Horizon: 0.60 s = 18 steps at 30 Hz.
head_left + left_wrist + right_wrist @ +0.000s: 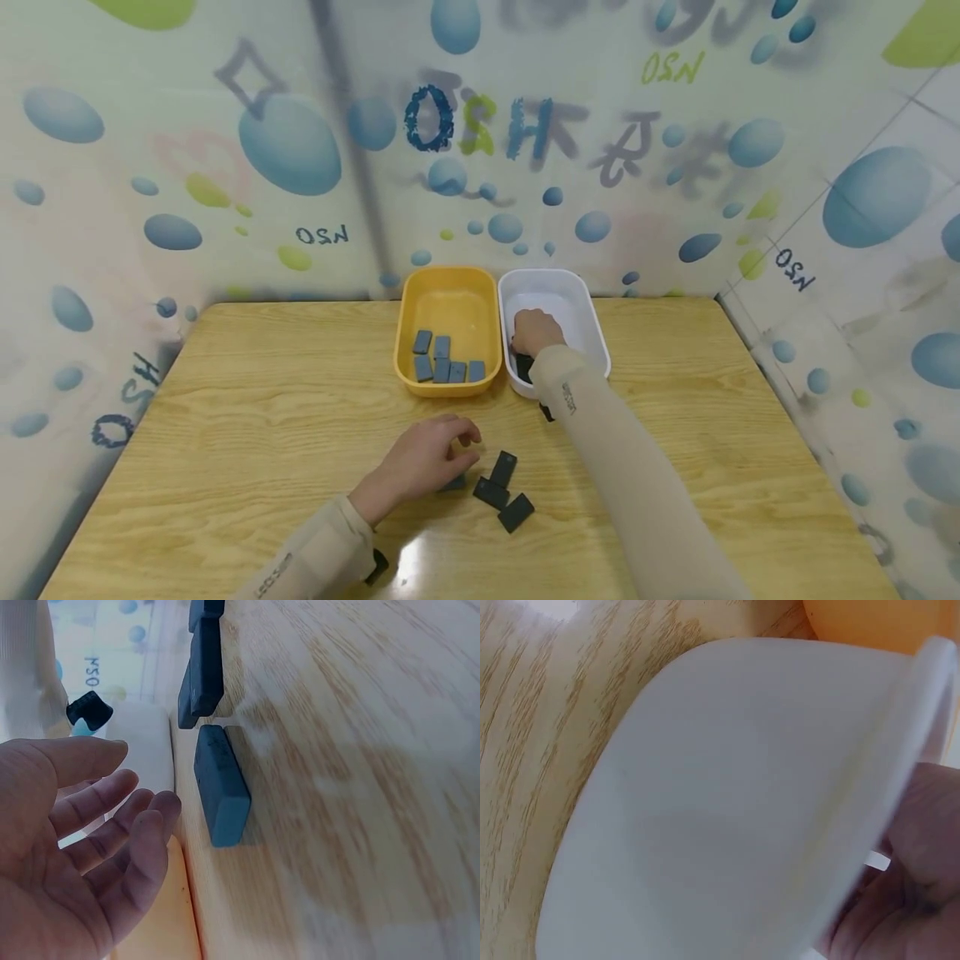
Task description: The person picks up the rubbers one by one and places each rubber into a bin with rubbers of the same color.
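Observation:
My left hand [423, 457] hovers over the table with fingers loosely bent and nothing between them. Under it lies a small grey-blue rectangular block [453, 483]; the left wrist view shows this block [221, 787] apart from the fingertips. Right of the hand, a few black blocks [504, 469] lie close together. Inside the white bin [592, 325] is my right hand [536, 332], its fingers curled down. Beside that hand, a black block [524, 367] shows in the bin. The bin wall hides most of the right hand [922, 862], so whether it grips anything is unclear.
A yellow bin [450, 287] with several grey blocks [442, 370] stands directly left of the white one. Both bins are at the back edge of the wooden table [285, 392], near a patterned wall covering [480, 208]. Dark devices [377, 567] sit at the wrists.

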Each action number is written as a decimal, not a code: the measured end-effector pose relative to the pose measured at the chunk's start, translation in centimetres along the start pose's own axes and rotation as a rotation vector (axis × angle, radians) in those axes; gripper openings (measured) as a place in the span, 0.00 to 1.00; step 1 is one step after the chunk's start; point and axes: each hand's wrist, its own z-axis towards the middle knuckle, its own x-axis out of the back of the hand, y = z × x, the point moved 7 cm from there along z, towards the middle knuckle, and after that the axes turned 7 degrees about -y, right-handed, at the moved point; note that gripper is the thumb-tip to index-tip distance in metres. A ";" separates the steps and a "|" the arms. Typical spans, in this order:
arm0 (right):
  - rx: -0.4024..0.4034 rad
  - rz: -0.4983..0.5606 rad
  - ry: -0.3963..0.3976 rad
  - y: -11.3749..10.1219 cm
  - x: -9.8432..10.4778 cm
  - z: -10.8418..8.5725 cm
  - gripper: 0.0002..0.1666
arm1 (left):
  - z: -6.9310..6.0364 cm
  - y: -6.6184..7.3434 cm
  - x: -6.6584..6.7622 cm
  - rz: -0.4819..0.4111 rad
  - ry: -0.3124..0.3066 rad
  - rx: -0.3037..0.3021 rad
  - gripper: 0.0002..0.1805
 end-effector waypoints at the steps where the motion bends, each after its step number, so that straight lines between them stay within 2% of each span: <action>1: -0.001 -0.003 -0.002 -0.1 0.0 -0.1 0.11 | 0.0 0.0 0.0 0.001 -0.001 0.002 0.09; 7: 0.020 -0.033 0.031 -0.7 0.7 -1.5 0.08 | -0.2 -0.1 0.3 -0.004 -0.013 0.025 0.08; 13: 0.071 -0.072 0.067 -1.1 1.5 -3.0 0.05 | -0.7 -0.9 0.3 -0.025 -0.012 0.047 0.09; 18: 0.112 -0.069 0.092 -1.1 2.4 -4.7 0.09 | -1.1 -1.1 0.6 -0.019 0.000 0.049 0.08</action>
